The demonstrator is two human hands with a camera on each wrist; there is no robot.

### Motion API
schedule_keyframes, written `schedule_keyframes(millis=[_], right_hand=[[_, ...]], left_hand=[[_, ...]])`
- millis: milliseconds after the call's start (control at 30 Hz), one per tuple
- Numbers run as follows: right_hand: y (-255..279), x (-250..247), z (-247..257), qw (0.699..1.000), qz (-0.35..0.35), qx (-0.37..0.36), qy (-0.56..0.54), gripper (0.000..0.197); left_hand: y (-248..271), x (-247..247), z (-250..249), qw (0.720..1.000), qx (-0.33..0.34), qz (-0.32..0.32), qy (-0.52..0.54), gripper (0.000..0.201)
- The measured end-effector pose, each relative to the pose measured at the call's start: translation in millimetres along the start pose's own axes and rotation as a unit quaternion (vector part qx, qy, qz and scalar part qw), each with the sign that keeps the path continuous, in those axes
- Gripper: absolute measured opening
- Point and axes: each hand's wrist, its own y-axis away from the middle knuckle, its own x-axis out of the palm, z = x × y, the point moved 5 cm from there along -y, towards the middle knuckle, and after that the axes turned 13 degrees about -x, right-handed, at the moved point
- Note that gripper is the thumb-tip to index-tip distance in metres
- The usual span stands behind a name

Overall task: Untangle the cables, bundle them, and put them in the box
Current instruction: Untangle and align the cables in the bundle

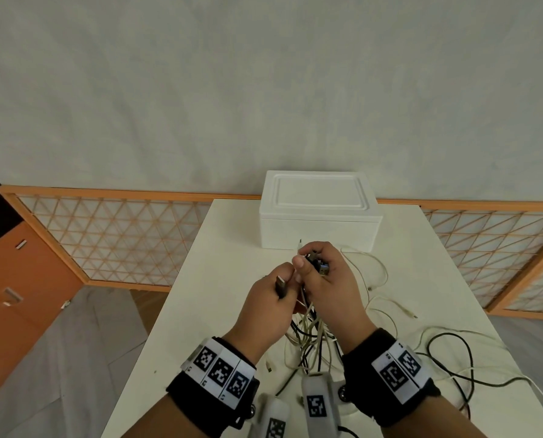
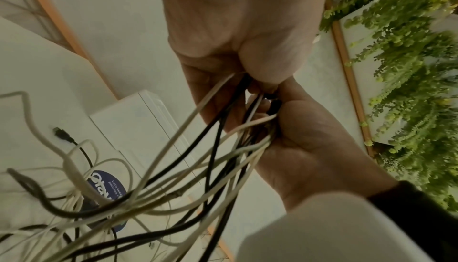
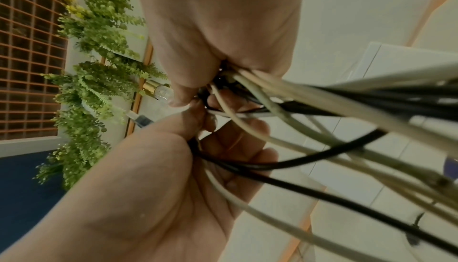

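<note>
A tangle of black and white cables (image 1: 311,339) hangs from both hands down to the white table (image 1: 207,311). My right hand (image 1: 308,259) grips a bunch of cable ends, and several plugs (image 1: 320,264) stick out above its fingers. My left hand (image 1: 286,281), close beside it, pinches one black USB plug (image 1: 280,286). The wrist views show the left hand (image 2: 247,37) and right hand (image 3: 223,31) curled round the cables (image 2: 198,168) (image 3: 322,109). The white box (image 1: 320,213) stands behind the hands with its lid on.
Loose loops of white and black cable (image 1: 447,352) lie over the right side of the table. A black plug (image 2: 62,135) and a blue round label (image 2: 106,186) lie on the table near the box. Lattice screens (image 1: 112,238) stand behind the table.
</note>
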Motion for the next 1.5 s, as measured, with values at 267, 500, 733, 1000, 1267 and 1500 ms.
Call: schedule_keyframes(millis=[267,500,733,1000,1267,1500], right_hand=[[2.8,-3.5,11.8,0.998,-0.046,-0.015,-0.045,0.029],[2.4,-0.8,10.8,0.999,-0.015,-0.019,-0.044,0.013],[3.4,-9.0,0.6,0.995,-0.098,-0.003,-0.018,0.012],[-0.7,-15.1,-4.6,0.986,-0.146,0.032,-0.077,0.017],[0.1,-13.9,-6.7,0.989,-0.127,0.034,-0.064,0.012],[0.0,-19.4,-11.8,0.982,-0.162,0.053,-0.084,0.012]], left_hand=[[3.6,3.7,-6.9,0.998,0.045,0.033,-0.03,0.03],[-3.3,0.3,-2.4,0.998,0.013,0.058,-0.021,0.019],[-5.9,0.6,2.0,0.998,-0.011,0.059,-0.012,0.01],[-8.6,4.4,10.9,0.995,-0.034,0.059,-0.068,0.012],[-8.2,5.3,4.8,0.997,-0.055,0.056,-0.013,0.028],[-4.8,7.5,-1.8,0.986,-0.043,0.147,-0.063,0.024]])
